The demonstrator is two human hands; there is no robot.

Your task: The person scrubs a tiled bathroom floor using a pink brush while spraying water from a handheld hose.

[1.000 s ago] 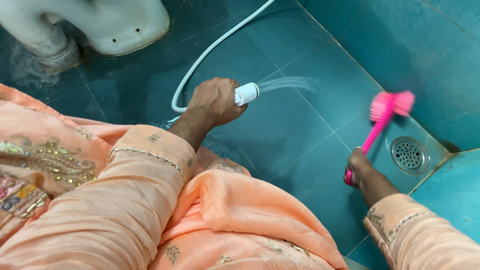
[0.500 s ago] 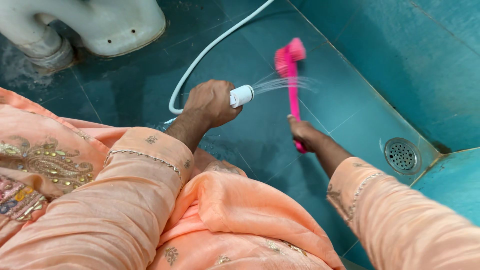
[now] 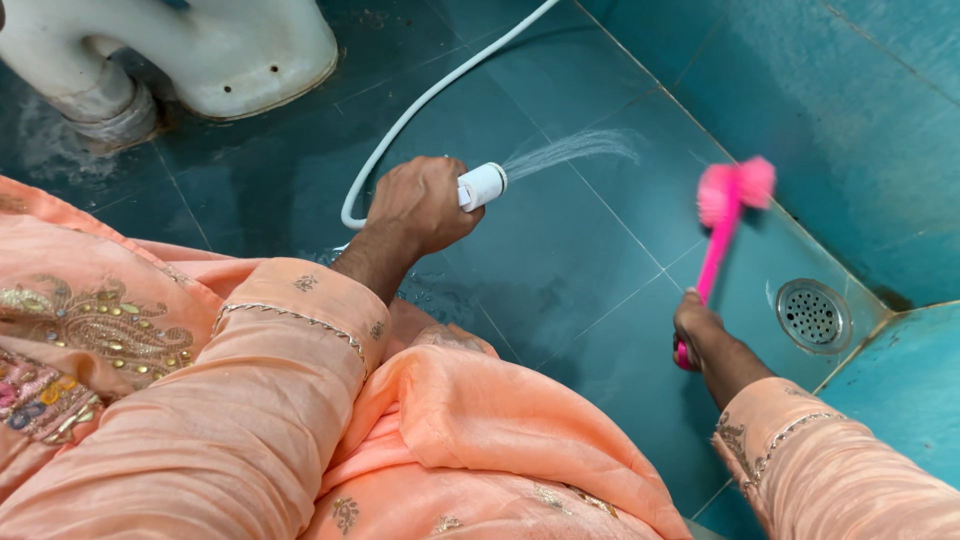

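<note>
My left hand [image 3: 420, 205] grips a white spray nozzle [image 3: 482, 185] on a white hose [image 3: 420, 100]. A fan of water shoots from it to the right onto the wet teal floor tiles [image 3: 560, 250]. My right hand [image 3: 696, 325] holds the handle of a pink scrubbing brush [image 3: 722, 215]. The brush's bristle head lies on the floor close to the base of the teal wall, left of a round metal floor drain [image 3: 813, 315].
A white toilet base with its pipe [image 3: 170, 55] stands at the top left. Teal tiled walls [image 3: 850, 120] close in the right side and the corner behind the drain. My peach embroidered clothing [image 3: 300, 420] fills the lower left.
My right hand swung the pink brush from the wall side leftward across the water jet, then back right toward the drain. The left hand and nozzle stayed nearly still, spraying.
</note>
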